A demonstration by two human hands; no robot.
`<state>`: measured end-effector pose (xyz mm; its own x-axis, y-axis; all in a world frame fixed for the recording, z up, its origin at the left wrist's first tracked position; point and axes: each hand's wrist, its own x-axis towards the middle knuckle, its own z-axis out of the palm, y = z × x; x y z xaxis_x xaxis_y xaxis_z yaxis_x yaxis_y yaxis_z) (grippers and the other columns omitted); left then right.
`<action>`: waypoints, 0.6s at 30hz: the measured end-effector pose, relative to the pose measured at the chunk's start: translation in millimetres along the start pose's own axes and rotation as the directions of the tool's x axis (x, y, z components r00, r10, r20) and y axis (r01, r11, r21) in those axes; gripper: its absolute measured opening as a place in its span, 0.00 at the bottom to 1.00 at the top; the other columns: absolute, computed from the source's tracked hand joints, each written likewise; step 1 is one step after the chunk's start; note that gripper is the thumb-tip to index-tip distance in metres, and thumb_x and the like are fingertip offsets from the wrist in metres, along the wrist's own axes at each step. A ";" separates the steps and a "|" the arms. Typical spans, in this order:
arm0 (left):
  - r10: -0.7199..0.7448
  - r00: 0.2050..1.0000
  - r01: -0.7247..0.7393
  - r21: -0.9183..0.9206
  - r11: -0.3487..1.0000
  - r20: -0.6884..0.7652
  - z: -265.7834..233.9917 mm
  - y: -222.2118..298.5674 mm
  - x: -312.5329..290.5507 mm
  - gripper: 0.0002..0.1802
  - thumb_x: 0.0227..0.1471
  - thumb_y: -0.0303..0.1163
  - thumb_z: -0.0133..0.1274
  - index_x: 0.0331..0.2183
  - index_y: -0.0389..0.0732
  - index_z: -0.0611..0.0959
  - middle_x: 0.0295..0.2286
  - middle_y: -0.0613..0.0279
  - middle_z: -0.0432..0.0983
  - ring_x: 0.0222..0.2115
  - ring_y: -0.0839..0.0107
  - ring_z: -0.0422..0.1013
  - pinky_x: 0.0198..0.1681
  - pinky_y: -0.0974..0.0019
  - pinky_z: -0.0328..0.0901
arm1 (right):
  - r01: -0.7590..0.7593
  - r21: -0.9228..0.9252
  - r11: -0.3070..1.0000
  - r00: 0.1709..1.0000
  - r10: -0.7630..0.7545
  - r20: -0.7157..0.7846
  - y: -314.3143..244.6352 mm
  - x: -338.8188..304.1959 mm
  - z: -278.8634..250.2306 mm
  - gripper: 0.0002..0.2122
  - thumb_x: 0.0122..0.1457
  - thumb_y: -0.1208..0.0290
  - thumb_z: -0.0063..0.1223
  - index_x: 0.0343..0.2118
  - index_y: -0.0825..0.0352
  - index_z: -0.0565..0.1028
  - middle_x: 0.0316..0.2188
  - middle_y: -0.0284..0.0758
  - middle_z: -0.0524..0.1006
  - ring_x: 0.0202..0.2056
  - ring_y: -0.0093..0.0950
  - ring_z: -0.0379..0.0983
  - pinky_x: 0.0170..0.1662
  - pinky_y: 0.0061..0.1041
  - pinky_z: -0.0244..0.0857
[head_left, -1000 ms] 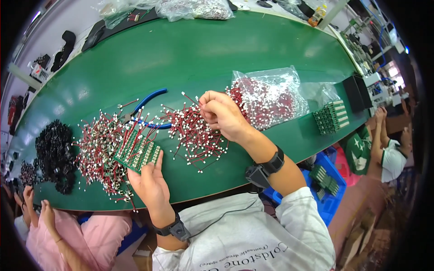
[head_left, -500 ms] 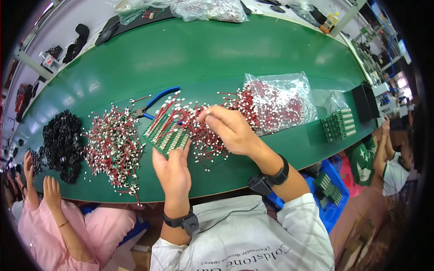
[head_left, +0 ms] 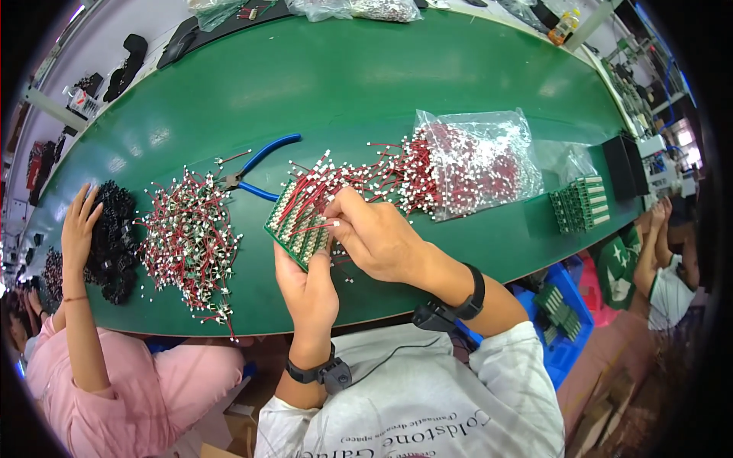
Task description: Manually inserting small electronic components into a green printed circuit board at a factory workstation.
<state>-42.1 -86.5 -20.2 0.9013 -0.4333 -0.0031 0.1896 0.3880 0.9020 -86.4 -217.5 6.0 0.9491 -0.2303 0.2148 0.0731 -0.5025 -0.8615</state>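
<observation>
The left hand (head_left: 307, 286) grips the small green rectangular circuit board (head_left: 296, 229) from its 6 o'clock edge, above the green counter (head_left: 366, 84). The right hand (head_left: 374, 233) pinches a thin red wire lead (head_left: 309, 227) — light, floppy, best held near its white connector.

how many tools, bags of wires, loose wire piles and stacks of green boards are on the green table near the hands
Blue-handled pliers: 1
Clear plastic bag of red wires with white plugs: 1
Loose piles of red wires: 2, one on the left, one by the right hand
Green circuit boards: 2 lots, one held in the left hand at, one stack at the right
Total: 6
</observation>
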 end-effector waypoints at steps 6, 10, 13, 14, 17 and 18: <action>-0.020 1.000 0.020 0.047 0.999 0.001 0.4 1.2 -3.0 0.27 0.51 0.12 0.40 0.54 0.32 0.65 0.48 0.55 0.69 0.48 0.70 0.69 0.52 0.66 0.66 | 0.149 -0.041 0.988 0.981 -0.153 -0.120 9.2 2.2 1.8 0.03 0.56 0.78 0.50 0.33 0.70 0.71 0.24 0.42 0.74 0.26 0.39 0.74 0.28 0.32 0.67; -0.037 0.999 0.036 -0.016 0.999 -0.034 -2.3 5.0 -0.4 0.26 0.52 0.13 0.39 0.54 0.32 0.64 0.48 0.54 0.69 0.47 0.69 0.69 0.52 0.65 0.66 | 0.213 -0.042 0.976 0.961 -0.217 -0.170 8.3 4.9 4.4 0.03 0.55 0.79 0.51 0.32 0.71 0.74 0.24 0.40 0.72 0.25 0.36 0.71 0.29 0.31 0.65; -0.056 0.997 0.053 -0.067 0.996 -0.056 -4.2 8.6 0.5 0.24 0.53 0.14 0.39 0.53 0.33 0.64 0.47 0.55 0.69 0.46 0.69 0.70 0.52 0.65 0.67 | 0.213 -0.034 0.976 0.959 -0.216 -0.184 10.4 5.0 8.3 0.04 0.53 0.79 0.52 0.32 0.70 0.75 0.24 0.39 0.70 0.25 0.35 0.69 0.29 0.30 0.63; -0.066 0.997 0.064 -0.046 0.997 -0.047 -3.5 8.9 -1.4 0.25 0.53 0.14 0.39 0.53 0.33 0.65 0.47 0.55 0.69 0.46 0.70 0.70 0.51 0.66 0.67 | 0.226 -0.036 0.973 0.954 -0.229 -0.194 9.5 4.6 9.1 0.04 0.52 0.80 0.53 0.31 0.70 0.75 0.24 0.38 0.70 0.25 0.34 0.69 0.28 0.30 0.63; -0.050 0.999 0.050 -0.010 0.999 0.007 -0.5 3.5 -6.8 0.24 0.53 0.14 0.41 0.53 0.33 0.66 0.46 0.58 0.69 0.44 0.75 0.68 0.48 0.70 0.65 | 0.231 -0.045 0.972 0.949 -0.235 -0.208 9.0 3.0 11.5 0.04 0.49 0.80 0.55 0.29 0.70 0.76 0.24 0.37 0.70 0.24 0.33 0.69 0.27 0.30 0.62; -0.052 0.999 0.052 -0.010 0.999 0.007 -1.4 2.4 -7.3 0.24 0.53 0.14 0.41 0.53 0.33 0.66 0.46 0.58 0.69 0.44 0.75 0.68 0.48 0.70 0.65 | 0.225 -0.052 0.973 0.949 -0.231 -0.213 9.0 2.6 12.2 0.04 0.48 0.80 0.56 0.28 0.69 0.76 0.24 0.37 0.70 0.24 0.33 0.69 0.26 0.30 0.62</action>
<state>-47.6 -81.3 -18.6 0.8876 -0.4582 -0.0471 0.2401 0.3729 0.8962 -79.5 -212.4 -6.8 0.8188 -0.2799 0.5013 0.2690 -0.5844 -0.7656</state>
